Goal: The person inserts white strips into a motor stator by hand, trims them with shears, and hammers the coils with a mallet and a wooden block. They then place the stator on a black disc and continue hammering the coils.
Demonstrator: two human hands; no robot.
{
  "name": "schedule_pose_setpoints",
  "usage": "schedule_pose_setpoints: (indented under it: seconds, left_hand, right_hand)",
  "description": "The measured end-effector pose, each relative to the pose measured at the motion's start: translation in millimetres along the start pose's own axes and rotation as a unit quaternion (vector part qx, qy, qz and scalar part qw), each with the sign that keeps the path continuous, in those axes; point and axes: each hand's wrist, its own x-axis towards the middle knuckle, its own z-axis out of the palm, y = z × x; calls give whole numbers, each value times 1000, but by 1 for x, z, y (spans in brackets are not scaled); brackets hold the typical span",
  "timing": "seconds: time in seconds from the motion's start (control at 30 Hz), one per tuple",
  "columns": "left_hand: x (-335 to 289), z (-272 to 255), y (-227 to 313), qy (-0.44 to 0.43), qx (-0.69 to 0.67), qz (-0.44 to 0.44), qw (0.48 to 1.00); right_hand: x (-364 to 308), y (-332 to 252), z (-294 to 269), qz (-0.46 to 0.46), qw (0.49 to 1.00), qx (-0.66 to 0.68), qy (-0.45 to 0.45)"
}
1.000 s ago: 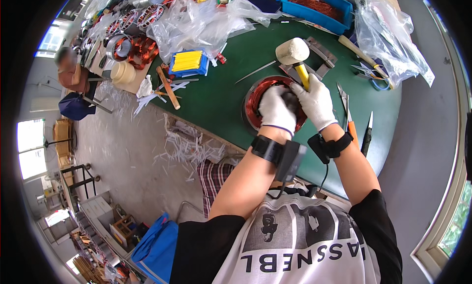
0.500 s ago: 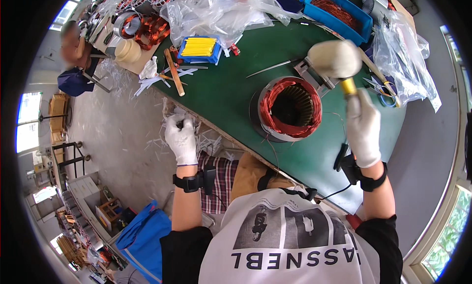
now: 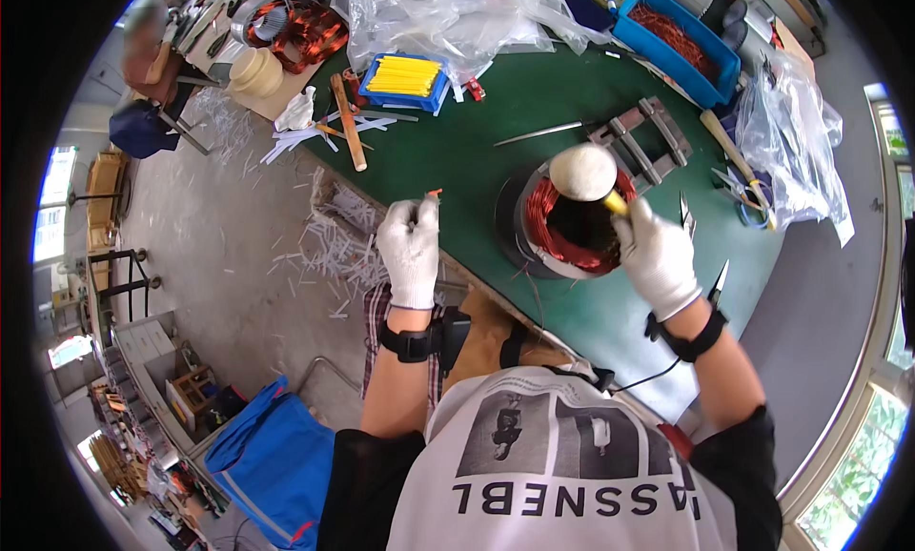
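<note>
A motor stator (image 3: 542,225) with red copper windings stands on the green bench, its bore facing up. My right hand (image 3: 660,263), in a white glove, is closed round the yellow-banded handle of a mallet (image 3: 583,173). The mallet's pale rounded head is over the stator's far rim and hides part of the windings; whether it touches cannot be told. My left hand (image 3: 410,254), also gloved, is closed in a pinch at the bench's near edge, left of the stator. A small orange tip shows at its fingertips; what it belongs to is unclear.
Behind the stator lie a metal clamp-like fixture (image 3: 643,143) and a thin rod (image 3: 538,132). Scissors (image 3: 748,196) and pliers (image 3: 719,282) are to the right. Farther back are a blue bin of copper wire (image 3: 732,77), a tray of yellow strips (image 3: 441,94) and a wooden stick (image 3: 349,122).
My right hand has brought the mallet left and nearer, from beside the fixture to over the stator. My left hand has moved right and up to the bench edge, still closed.
</note>
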Motion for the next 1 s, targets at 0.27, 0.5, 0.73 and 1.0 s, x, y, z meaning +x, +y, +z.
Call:
schedule_pose_setpoints:
  seconds: [0.27,0.5,0.73,1.0]
  left_hand:
    - [7,-6,-1,50,61,12,997]
    - [6,-8,-3,64,-11,123,990]
    - [8,-41,-16,22,51,100,993]
    - [29,-46,2,-13,198,227,953]
  right_hand:
    - [-2,-26,-10,-43,997,22,-59]
    - [-39,-36,-16,12,959,247,141]
    - [-43,-49,-76,46,978,192,63]
    - [-84,37,-40,141,989,-40,31]
